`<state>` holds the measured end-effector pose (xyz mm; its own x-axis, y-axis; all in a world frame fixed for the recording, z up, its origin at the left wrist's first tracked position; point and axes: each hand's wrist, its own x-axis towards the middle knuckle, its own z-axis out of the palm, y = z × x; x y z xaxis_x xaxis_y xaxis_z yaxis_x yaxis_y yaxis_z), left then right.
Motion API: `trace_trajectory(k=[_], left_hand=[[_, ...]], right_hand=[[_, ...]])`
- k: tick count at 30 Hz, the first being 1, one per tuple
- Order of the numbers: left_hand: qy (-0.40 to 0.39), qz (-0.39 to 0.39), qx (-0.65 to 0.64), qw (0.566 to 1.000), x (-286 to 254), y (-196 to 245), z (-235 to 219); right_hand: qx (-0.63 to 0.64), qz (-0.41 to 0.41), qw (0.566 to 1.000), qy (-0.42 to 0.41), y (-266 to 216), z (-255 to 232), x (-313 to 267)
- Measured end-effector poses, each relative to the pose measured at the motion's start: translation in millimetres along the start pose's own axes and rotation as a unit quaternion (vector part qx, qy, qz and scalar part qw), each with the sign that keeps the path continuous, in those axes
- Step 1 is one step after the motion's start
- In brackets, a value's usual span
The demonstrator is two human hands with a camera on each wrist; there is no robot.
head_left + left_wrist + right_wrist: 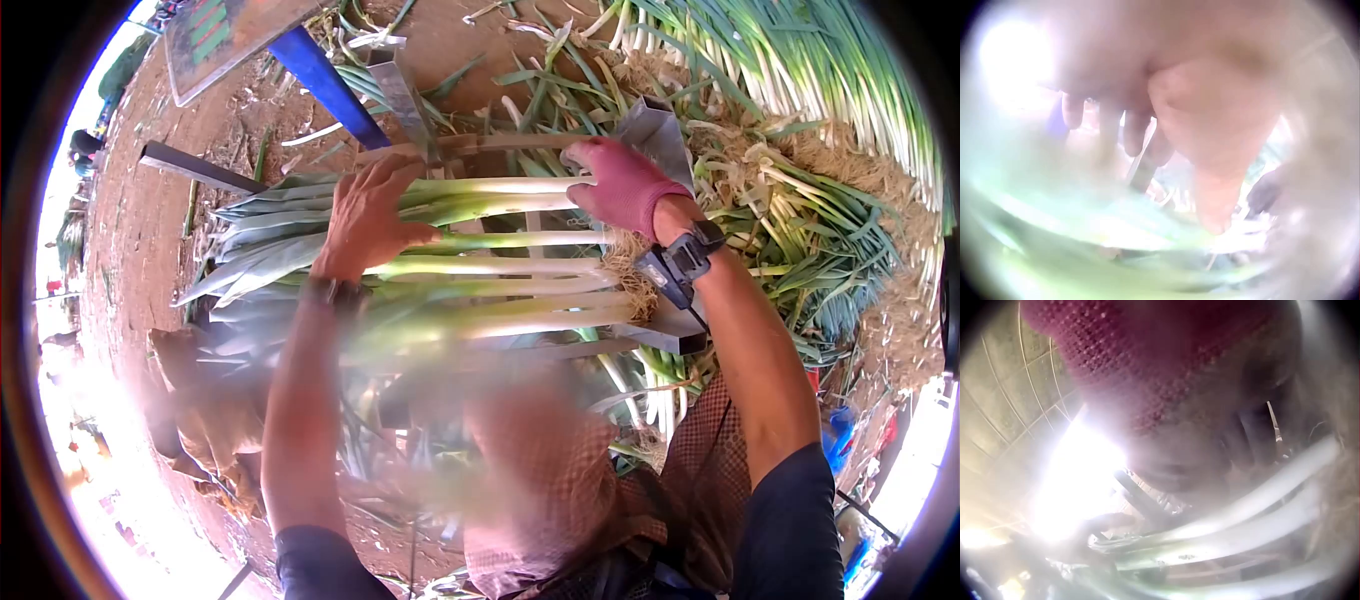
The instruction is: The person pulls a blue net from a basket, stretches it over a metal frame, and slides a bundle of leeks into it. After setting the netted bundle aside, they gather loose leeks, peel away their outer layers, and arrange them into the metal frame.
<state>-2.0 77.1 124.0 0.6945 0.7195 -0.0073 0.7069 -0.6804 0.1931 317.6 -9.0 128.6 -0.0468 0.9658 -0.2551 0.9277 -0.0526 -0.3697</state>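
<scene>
Several leeks [530,238] lie side by side across a metal rack, green leaves [270,235] to the left and white stalks with stringy roots [630,275] to the right. My bare left hand [375,215] is spread over the leeks where green turns pale, thumb apart from the fingers. In the left wrist view its thumb [1217,200] points down, straight. A pink glove covers my right hand [622,188], which is at the white end of the farthest leeks. Whether its fingers close round a stalk, I cannot tell. White stalks [1235,531] pass below it in the right wrist view.
The rack's metal end piece [665,140] rises beside the right hand. A blue leg [325,85] and a board [225,45] stand at back left. Piled leeks [800,70] fill the back right, and loose leeks [790,230] lie on the soil. Blur covers the lower middle of the head view.
</scene>
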Motion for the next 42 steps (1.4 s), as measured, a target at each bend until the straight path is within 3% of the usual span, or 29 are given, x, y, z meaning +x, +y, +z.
trace_trajectory(k=[1,3,7,8,11,15,18,19,21,22,26,29,30,31,32,33,35,36,40,42], left_hand=[[-0.002,0.001,-0.004,1.0,3.8,-2.8,7.6],[-0.078,-0.103,-0.017,0.991,5.7,-8.8,20.8],[-0.056,-0.069,0.049,0.995,-21.9,2.9,31.3],[0.008,-0.028,0.062,0.998,-32.1,2.1,38.6],[0.031,-0.026,0.071,0.997,-41.2,0.6,46.8],[0.019,-0.032,0.098,0.995,-40.7,-2.2,51.1],[0.02,-0.036,0.081,0.996,-39.6,-3.4,50.0],[0.017,-0.035,0.07,0.997,-40.5,-3.0,48.8],[0.02,-0.036,0.064,0.997,-40.7,-4.8,47.4],[0.025,-0.031,0.061,0.997,-41.7,-5.2,48.1],[0.021,-0.044,0.059,0.997,-41.7,-6.5,50.1],[0.025,-0.044,0.054,0.997,-42.8,-7.9,51.0],[0.021,-0.047,0.056,0.997,-42.4,-6.7,49.1],[0.017,-0.05,0.058,0.997,-42.0,-5.8,48.5],[0.018,-0.05,0.055,0.997,-41.9,-5.5,49.5],[0.015,-0.052,0.053,0.997,-41.6,-6.0,50.5],[0.012,-0.053,0.052,0.997,-40.6,-6.3,49.6],[0.007,-0.054,0.052,0.997,-40.5,-5.5,48.8],[-0.002,-0.059,0.048,0.997,-37.6,-3.5,47.5],[0.006,-0.055,0.044,0.997,-37.8,-3.7,45.9]], right_hand=[[0.046,-0.004,0.999,0.015,5.6,1.8,-0.9],[0.051,-0.002,0.998,0.024,17.8,2.9,-2.0],[0.101,0.004,0.995,0.024,29.2,-0.7,5.9],[0.098,0.002,0.995,0.024,27.2,-4.2,9.6],[0.116,0.04,0.992,-0.021,20.8,-9.2,21.6],[0.002,0.061,0.996,-0.067,15.6,-3.4,45.8],[-0.219,0.001,0.974,-0.06,21.6,23.0,59.7],[-0.222,-0.001,0.973,-0.063,18.4,28.9,62.7],[-0.378,-0.017,0.923,-0.072,12.4,40.3,67.5],[-0.397,-0.032,0.912,-0.102,11.7,36.3,70.1],[-0.413,-0.036,0.905,-0.094,10.8,31.0,66.2],[-0.396,-0.053,0.916,-0.047,0.8,-3.2,49.4],[-0.24,0.027,0.97,-0.018,-10.2,-26.9,43.0],[-0.076,0.106,0.991,0.013,-18.3,-45.4,38.6],[0.091,0.06,0.992,0.067,-12.3,-59.1,33.4],[0.255,0.013,0.959,0.12,2.2,-75.8,26.9],[0.375,-0.042,0.916,0.134,34.4,-125.6,26.1],[0.376,-0.04,0.916,0.135,29.2,-137.8,26.0],[0.238,0.047,0.912,0.33,-3.2,-170.9,26.8],[-0.005,0.059,0.987,0.148,12.5,-134.3,38.6]])
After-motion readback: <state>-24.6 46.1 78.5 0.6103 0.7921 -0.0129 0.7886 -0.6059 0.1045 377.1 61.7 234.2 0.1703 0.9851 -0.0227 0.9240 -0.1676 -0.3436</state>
